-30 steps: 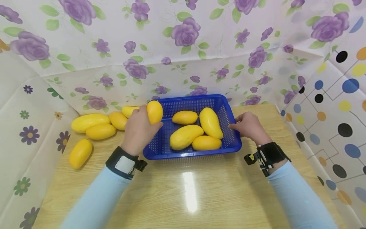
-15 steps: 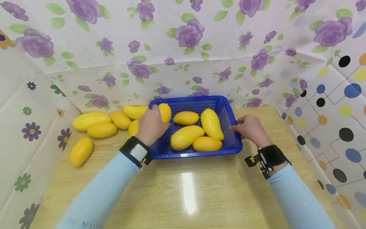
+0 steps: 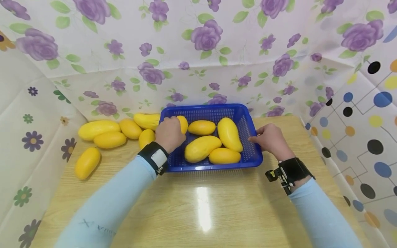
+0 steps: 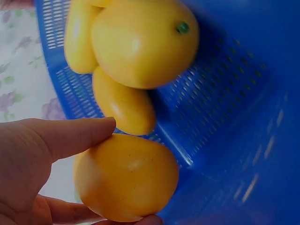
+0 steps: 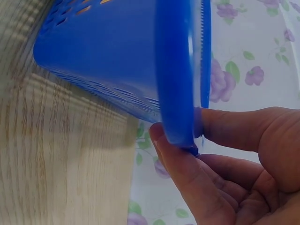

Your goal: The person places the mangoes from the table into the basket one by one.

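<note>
**Mango lowered inside the basket's left end**

The mango (image 3: 183,124) in the left hand (image 3: 169,132) is gripped between thumb and fingers, as the left wrist view shows (image 4: 126,176), and now sits inside the blue basket (image 3: 245,117) at its left end, close to the mesh wall. A second ago it was held above the left rim; half a second ago it was crossing that rim. It looks low enough to be near the basket floor, though contact cannot be told.

Four other mangoes (image 3: 229,133) lie in the basket's middle and right part, leaving open floor at the left front corner. The right hand (image 3: 270,139) pinches the basket's right rim between thumb and fingers, steadying it, just as before.

On the surface (image 3: 201,206) left of the basket lie six loose mangoes (image 3: 110,139), one touching or just beside the basket wall. The patterned backdrop stands close behind the basket's far edge.
</note>
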`<state>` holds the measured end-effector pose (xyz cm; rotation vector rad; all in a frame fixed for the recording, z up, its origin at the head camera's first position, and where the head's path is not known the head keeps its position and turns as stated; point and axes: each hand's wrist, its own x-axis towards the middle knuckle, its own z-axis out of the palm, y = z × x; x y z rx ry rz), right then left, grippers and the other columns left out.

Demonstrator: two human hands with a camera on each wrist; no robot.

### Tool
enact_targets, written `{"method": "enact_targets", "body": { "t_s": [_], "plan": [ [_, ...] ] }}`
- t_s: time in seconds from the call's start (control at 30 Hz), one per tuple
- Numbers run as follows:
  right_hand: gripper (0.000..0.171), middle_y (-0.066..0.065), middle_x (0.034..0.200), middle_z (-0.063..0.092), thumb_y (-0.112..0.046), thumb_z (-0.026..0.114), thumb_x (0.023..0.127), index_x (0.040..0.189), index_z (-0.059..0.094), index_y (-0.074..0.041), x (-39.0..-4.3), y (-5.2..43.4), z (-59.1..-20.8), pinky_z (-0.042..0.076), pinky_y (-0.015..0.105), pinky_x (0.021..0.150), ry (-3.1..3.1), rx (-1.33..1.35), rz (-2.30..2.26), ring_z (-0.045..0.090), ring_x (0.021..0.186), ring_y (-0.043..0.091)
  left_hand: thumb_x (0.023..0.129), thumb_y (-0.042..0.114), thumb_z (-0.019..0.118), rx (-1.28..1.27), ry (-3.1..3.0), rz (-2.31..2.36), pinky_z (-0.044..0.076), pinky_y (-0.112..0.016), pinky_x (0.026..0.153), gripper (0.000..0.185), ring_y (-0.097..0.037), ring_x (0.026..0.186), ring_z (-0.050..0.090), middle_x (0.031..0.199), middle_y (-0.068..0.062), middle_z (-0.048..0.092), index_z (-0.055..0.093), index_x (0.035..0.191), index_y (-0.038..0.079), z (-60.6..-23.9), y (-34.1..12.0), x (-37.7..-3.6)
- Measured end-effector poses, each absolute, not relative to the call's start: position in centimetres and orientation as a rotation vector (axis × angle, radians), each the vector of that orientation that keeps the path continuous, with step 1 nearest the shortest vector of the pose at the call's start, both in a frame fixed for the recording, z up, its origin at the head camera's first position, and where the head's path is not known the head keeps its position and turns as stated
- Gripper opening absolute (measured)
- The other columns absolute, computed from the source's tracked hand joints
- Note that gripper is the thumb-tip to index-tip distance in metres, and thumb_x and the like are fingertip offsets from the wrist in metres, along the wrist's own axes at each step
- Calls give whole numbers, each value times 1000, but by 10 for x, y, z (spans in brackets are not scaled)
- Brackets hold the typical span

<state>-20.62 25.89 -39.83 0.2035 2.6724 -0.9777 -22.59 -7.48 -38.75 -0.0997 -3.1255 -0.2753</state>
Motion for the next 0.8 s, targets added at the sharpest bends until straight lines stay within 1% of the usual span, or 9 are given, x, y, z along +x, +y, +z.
{"method": "enact_targets", "body": {
  "t_s": [0.1, 0.23, 0.3, 0.37, 0.5, 0.57, 0.67, 0.8],
  "plan": [
    [49, 24, 112, 64, -30, 71, 82, 117, 62, 4, -208, 259, -398, 57, 35, 60, 2676, 196, -964, 70, 68, 20, 73, 32, 72, -132, -3138, -210, 50, -40, 52, 43, -28, 68, 57, 81, -12, 58, 57, 97, 0, -389, -73, -228],
    [48, 24, 111, 65, -29, 71, 82, 117, 63, 4, -208, 259, -396, 57, 34, 59, 2679, 192, -953, 70, 70, 21, 73, 28, 70, -192, -3208, -201, 46, -34, 46, 25, -24, 61, 54, 69, -6, 54, 57, 80, 7, -390, -71, -229],
    [48, 24, 111, 65, -29, 71, 82, 117, 63, 4, -208, 259, -396, 57, 34, 59, 2679, 193, -955, 70, 70, 22, 73, 26, 70, -194, -3251, -239, 44, -33, 45, 22, -24, 60, 54, 65, -5, 52, 55, 75, 9, -390, -70, -229],
    [48, 24, 111, 65, -29, 71, 82, 117, 62, 4, -208, 258, -395, 57, 34, 59, 2679, 194, -957, 70, 70, 22, 73, 26, 72, -179, -3278, -269, 45, -32, 46, 24, -23, 61, 55, 66, -5, 52, 55, 76, 9, -390, -69, -231],
    [48, 23, 109, 66, -29, 71, 82, 117, 63, 3, -208, 258, -395, 57, 36, 61, 2676, 202, -960, 70, 70, 21, 72, 29, 74, -153, -3276, -261, 50, -35, 52, 36, -24, 64, 57, 72, -6, 57, 53, 89, 5, -391, -68, -233],
    [48, 23, 108, 66, -29, 71, 82, 117, 63, 3, -208, 257, -395, 57, 36, 62, 2671, 205, -965, 70, 69, 20, 71, 28, 74, -163, -3274, -237, 52, -37, 55, 40, -25, 66, 58, 74, -7, 58, 53, 94, 3, -393, -67, -234],
    [48, 22, 107, 66, -29, 71, 82, 117, 63, 3, -208, 257, -395, 57, 37, 63, 2666, 199, -972, 70, 70, 20, 71, 26, 73, -181, -3279, -201, 54, -39, 57, 36, -25, 66, 59, 75, -8, 60, 55, 93, 2, -396, -66, -234],
    [47, 22, 106, 67, -29, 71, 82, 116, 63, 3, -208, 256, -396, 57, 36, 62, 2664, 193, -972, 70, 70, 20, 77, 23, 67, -220, -3287, -149, 53, -39, 55, 22, -25, 64, 59, 74, -8, 61, 57, 85, 6, -400, -66, -233]
  ]
}}
